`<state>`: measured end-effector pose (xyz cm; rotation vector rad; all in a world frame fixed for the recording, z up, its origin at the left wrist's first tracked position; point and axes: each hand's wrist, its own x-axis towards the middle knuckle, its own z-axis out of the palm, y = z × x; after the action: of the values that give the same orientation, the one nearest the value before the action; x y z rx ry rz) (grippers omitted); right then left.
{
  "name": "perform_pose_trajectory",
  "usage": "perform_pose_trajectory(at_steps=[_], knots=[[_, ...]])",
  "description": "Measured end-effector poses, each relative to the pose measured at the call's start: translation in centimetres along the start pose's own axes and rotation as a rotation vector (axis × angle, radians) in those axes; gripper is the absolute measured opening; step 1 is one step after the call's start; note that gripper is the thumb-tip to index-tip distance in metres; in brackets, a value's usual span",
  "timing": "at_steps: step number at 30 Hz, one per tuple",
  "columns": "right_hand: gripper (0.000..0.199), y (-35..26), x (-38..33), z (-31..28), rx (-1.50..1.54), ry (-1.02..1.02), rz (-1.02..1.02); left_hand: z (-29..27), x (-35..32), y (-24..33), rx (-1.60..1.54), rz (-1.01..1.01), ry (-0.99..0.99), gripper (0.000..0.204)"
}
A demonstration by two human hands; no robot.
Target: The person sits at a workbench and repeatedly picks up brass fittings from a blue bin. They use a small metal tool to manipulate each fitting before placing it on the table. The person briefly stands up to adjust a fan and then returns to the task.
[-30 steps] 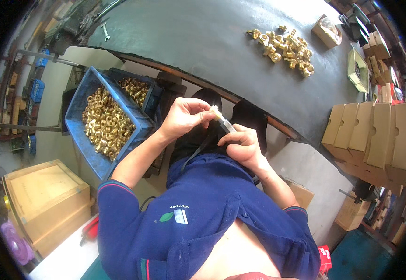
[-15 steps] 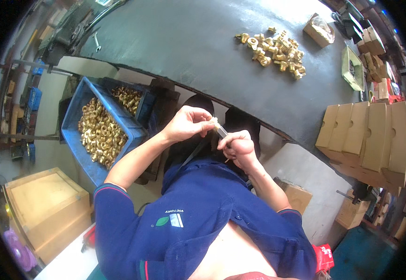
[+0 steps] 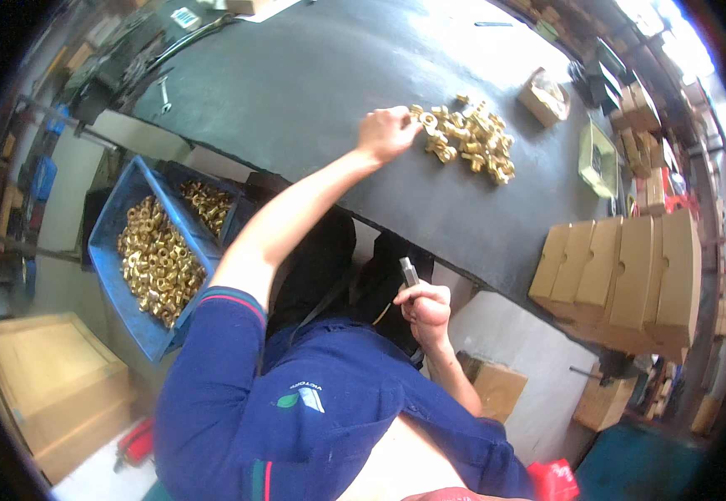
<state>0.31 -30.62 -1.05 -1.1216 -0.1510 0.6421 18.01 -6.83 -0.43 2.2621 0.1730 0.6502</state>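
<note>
A pile of brass fittings [image 3: 471,138] lies on the dark tabletop [image 3: 288,83]. At the pile's left edge is my left hand [image 3: 386,134], its fingers curled together, the tips right against the nearest fitting. Whatever is between those fingertips is hidden. Lower down, in front of my body and below the table edge, my right hand [image 3: 426,307] is closed around a silver metal bar-shaped tool [image 3: 409,271]. The tool's narrower tip points up and away from me, and no fitting shows on it.
To the left stands a blue bin [image 3: 104,238] of brass fittings, with a smaller bin [image 3: 204,196] beside it. An open-end wrench [image 3: 164,94] lies at the table's far left. Rightward are a small open carton [image 3: 538,98], a pale green tray [image 3: 598,163] and several cardboard boxes [image 3: 597,259].
My left hand has left the tool tip and reached forward to the pile on the table. My right hand still grips the tool, whose tip is now bare. The view has shifted.
</note>
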Motion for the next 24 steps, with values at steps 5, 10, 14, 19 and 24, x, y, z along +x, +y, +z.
perform_pose_trajectory(at_steps=[5,10,14,19,24], knots=[[0.024,0.6,-0.6,0.6,-0.080,0.025,-0.073,3.5,-0.5,0.9,0.094,-0.069,-0.011,0.027],[0.025,1.0,-0.9,-0.3,-0.081,0.032,0.027,1.9,-1.8,0.3,-0.039,-0.022,-0.150,0.025],[0.025,0.6,-0.5,0.1,-0.125,0.026,0.064,-8.5,-5.6,-1.2,-0.288,0.088,-0.152,0.025],[0.025,0.8,-0.1,0.4,-0.091,0.032,0.073,-23.6,-13.3,-6.0,-0.332,-0.336,0.061,0.024],[0.025,1.4,0.9,1.5,-0.142,-0.038,0.133,-33.4,-23.2,-15.9,0.365,-0.673,0.086,0.025]])
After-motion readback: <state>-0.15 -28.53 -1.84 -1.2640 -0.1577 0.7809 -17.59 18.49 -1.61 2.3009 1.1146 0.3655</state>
